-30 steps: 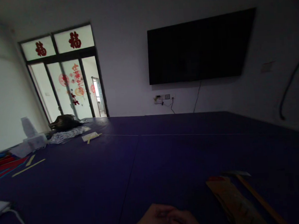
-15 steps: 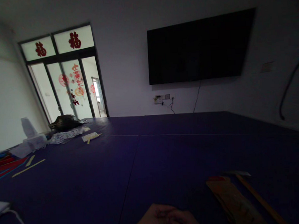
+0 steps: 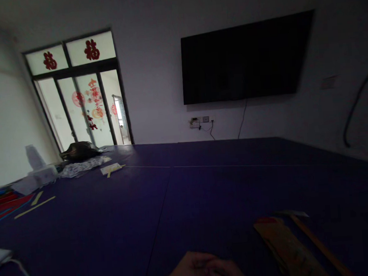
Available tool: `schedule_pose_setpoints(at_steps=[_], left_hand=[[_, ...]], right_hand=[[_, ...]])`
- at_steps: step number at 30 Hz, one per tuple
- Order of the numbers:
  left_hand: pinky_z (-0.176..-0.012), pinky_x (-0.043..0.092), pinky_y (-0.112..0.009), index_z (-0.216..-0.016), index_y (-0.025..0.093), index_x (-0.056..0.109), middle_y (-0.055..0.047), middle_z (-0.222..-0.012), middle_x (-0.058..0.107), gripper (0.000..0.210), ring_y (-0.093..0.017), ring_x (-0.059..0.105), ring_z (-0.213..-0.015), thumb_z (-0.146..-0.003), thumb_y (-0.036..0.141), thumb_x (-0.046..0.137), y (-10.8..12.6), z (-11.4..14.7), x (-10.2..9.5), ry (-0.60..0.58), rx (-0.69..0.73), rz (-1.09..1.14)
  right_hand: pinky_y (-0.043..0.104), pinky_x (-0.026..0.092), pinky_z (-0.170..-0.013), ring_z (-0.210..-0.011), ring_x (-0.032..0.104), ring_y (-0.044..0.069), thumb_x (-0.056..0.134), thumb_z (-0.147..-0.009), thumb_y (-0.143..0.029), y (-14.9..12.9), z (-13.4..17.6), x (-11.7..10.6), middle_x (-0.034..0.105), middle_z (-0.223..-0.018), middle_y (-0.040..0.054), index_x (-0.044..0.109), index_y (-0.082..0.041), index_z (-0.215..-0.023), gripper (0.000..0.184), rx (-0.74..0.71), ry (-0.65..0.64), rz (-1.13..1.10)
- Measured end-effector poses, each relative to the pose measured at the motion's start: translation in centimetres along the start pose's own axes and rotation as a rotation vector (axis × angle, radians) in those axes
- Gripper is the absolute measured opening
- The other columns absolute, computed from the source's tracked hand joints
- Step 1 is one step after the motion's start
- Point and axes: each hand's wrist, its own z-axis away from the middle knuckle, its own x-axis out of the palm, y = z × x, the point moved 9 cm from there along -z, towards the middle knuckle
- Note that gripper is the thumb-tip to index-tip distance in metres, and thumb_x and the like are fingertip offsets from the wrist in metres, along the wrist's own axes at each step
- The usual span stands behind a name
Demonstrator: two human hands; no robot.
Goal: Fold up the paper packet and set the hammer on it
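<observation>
My left hand (image 3: 185, 272) and my right hand (image 3: 226, 274) lie pressed together at the bottom edge of the view, on the dark blue table (image 3: 188, 196). Their fingers meet in the middle, and the dim light hides whether anything is between them. A brown paper strip (image 3: 289, 248) lies just to the right of my right hand, with a long wooden stick (image 3: 320, 246) beside it.
At the far left of the table lie coloured paper strips (image 3: 6, 205), thin yellow sticks (image 3: 34, 205), a tissue box (image 3: 41, 173), a dark bag (image 3: 77, 150) and patterned paper (image 3: 85, 165). A white cable (image 3: 21, 269) sits at the near left. A black screen (image 3: 244, 58) hangs on the wall.
</observation>
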Motion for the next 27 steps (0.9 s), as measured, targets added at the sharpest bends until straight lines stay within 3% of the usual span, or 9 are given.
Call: schedule_pose_setpoints(at_steps=[7, 17, 27], left_hand=[[-0.062, 0.034, -0.022, -0.087, 0.014, 0.067, -0.001, -0.068, 0.055, 0.035, -0.008, 0.043, -0.058, -0.062, 0.037, 0.068, 0.4, 0.2, 0.3, -0.039, 0.035, 0.0], [-0.063, 0.035, -0.02, -0.087, 0.016, 0.068, -0.001, -0.068, 0.057, 0.034, -0.008, 0.045, -0.06, -0.061, 0.037, 0.069, 0.4, 0.2, 0.2, -0.018, 0.028, -0.015], [-0.069, 0.038, -0.024, -0.089, 0.015, 0.067, -0.003, -0.077, 0.061, 0.031, -0.011, 0.052, -0.067, -0.066, 0.036, 0.065, 0.3, 0.3, 0.2, -0.04, 0.031, -0.073]], right_hand=[[0.027, 0.046, -0.058, -0.061, 0.06, 0.017, 0.043, -0.076, -0.042, 0.2, -0.1, 0.0, 0.064, -0.065, 0.0051, 0.065, -0.017, -0.071, 0.034, -0.029, -0.005, -0.016], [0.029, 0.047, -0.059, -0.064, 0.061, 0.019, 0.043, -0.075, -0.049, 0.9, 0.0, 0.2, 0.065, -0.069, 0.0064, 0.065, -0.016, -0.075, 0.04, 0.005, -0.019, -0.033], [0.03, 0.047, -0.061, -0.066, 0.063, 0.02, 0.045, -0.076, -0.044, 0.1, 0.1, -0.1, 0.067, -0.068, 0.0074, 0.067, -0.016, -0.071, 0.036, -0.017, 0.007, 0.013]])
